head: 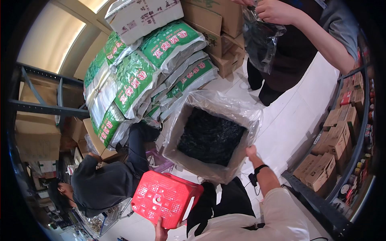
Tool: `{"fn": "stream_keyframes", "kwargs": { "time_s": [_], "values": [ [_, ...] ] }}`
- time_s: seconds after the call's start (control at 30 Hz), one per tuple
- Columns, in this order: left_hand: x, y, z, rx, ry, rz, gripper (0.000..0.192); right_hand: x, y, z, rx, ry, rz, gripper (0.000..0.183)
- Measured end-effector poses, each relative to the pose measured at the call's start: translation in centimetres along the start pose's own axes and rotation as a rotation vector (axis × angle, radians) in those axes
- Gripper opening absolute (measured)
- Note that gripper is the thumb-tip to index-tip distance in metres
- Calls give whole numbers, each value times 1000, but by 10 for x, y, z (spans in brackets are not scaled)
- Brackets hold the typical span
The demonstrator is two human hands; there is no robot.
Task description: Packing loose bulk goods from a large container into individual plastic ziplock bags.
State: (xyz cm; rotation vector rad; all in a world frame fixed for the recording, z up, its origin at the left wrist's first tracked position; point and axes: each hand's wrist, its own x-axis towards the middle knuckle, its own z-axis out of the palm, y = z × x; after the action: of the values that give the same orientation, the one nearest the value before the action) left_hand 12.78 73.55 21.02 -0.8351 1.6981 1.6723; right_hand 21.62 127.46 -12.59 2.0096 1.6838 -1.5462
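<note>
My left hand [161, 231] holds a red plastic stool [159, 197] by its near edge, with the studded seat facing up toward me. In front of my legs stands a deep cardboard box [206, 168] with a clear plastic liner [229, 104] folded out over its rim. Dark, crinkled dried food, perhaps seaweed [211, 135], fills the bottom part of the box. At the box's right side, my right hand [251, 151] grips the rim and liner; its fingertips are partly hidden. A black strap circles my right wrist.
Green-and-white sacks [132, 84] are piled beyond the box, topped by a white foam box [147, 18]. A co-worker [105, 186] bends at the left; another person's hands [273, 12] hold a clear bag [261, 45]. Shelving with small cartons [322, 168] runs along the right.
</note>
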Motion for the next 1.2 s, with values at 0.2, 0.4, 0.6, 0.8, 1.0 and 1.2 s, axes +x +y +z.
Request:
{"fn": "stream_keyframes", "kwargs": {
  "time_s": [0.2, 0.4, 0.6, 0.8, 1.0, 1.2],
  "values": [
    [14, 2, 7, 44, -39, -50, 74, 3, 26, -33, -159, 97, -92, 28],
    [37, 2, -8, 147, -52, -130, 73, -3, 62, -54, 36, 22, -36, 31],
    [40, 24, -2, 201, -24, -113, 70, -26, 74, -40, 257, 130, 12, 23],
    [60, 29, -10, 204, -81, -73, 65, -7, 85, -45, 530, 170, 12, 14],
    [44, 35, -1, 150, -19, -33, 70, 3, 22, -51, 568, 139, -11, 10],
    [46, 29, 11, 66, -54, -24, 64, 56, 6, -79, 390, 230, -3, 25]
  ]
}}
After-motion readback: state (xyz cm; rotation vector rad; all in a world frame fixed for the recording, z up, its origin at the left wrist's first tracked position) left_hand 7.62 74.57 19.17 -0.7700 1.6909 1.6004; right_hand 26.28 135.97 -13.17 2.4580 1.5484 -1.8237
